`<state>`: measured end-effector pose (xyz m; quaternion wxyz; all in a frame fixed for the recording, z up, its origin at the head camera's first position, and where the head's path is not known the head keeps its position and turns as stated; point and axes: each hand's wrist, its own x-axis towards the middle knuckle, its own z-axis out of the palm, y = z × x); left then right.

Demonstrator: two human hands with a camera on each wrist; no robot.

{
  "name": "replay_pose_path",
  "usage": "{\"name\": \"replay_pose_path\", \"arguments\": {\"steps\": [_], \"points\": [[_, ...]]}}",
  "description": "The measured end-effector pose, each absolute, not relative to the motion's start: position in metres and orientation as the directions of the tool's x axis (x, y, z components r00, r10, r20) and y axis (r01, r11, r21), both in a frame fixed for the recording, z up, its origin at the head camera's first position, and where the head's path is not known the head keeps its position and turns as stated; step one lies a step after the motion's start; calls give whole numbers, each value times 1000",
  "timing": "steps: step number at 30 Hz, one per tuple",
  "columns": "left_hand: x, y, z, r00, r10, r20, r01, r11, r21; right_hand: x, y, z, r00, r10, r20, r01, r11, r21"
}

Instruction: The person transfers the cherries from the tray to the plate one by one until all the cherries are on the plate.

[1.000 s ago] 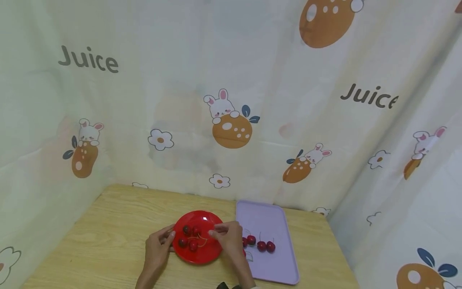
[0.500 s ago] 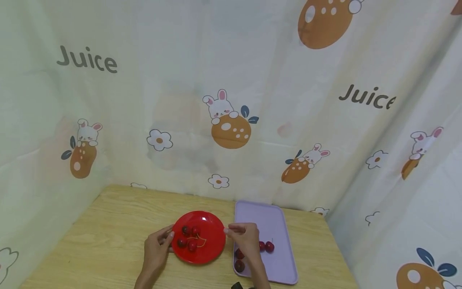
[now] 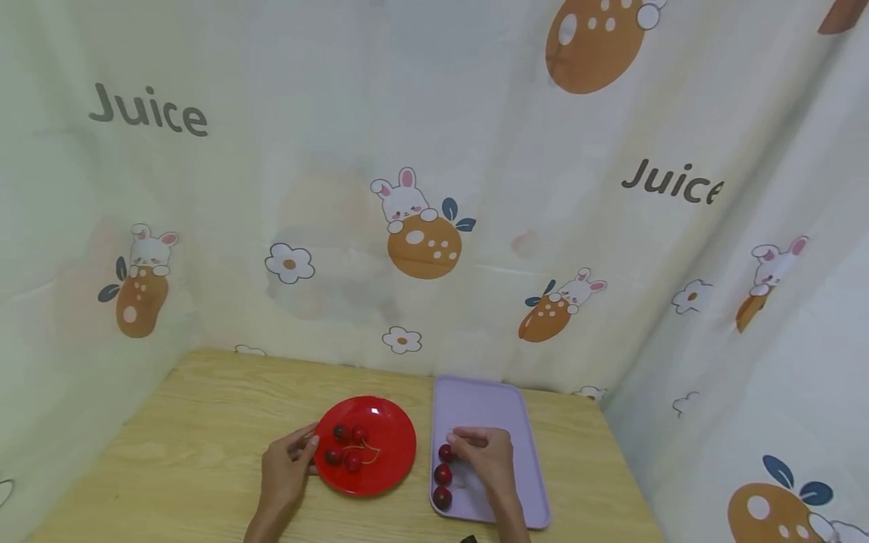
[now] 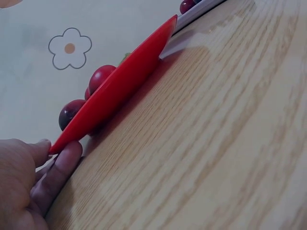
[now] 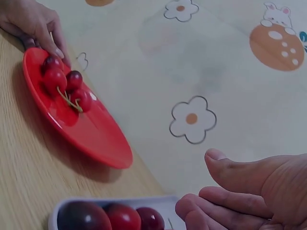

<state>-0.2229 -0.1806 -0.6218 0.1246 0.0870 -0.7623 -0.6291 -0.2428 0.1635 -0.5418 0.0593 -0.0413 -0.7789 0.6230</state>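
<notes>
My left hand [image 3: 284,469] grips the left rim of a red plate [image 3: 390,445], thumb at the top edge and fingers beneath. Several dark red cherries [image 3: 353,461] with greenish stems lie on the plate's left half. In the left wrist view the plate [image 4: 120,91] appears edge-on, tilted up off the wood. My right hand [image 3: 490,458] hovers over a lilac tray [image 3: 475,400], beside a row of three cherries [image 3: 443,474] along its left edge. In the right wrist view, the right thumb and fingers [image 5: 230,201] stand apart with nothing between them. The hand covers part of the tray.
A wooden table [image 3: 204,422] carries the plate and the tray, which stand close side by side. Behind and on both sides hangs a pale curtain [image 3: 326,188] printed with rabbits, fruit and flowers.
My right hand has moved right, from the plate's right side to over the tray. The left hand keeps its hold on the plate. The head view has shifted slightly.
</notes>
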Motion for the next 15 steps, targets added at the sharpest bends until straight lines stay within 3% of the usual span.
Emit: {"name": "replay_pose_path", "arguments": {"steps": [15], "points": [[-223,-181,-618,-958,-284,39,-32,242,970,-229,194,-547,-975,222,4,60,279,-958]]}}
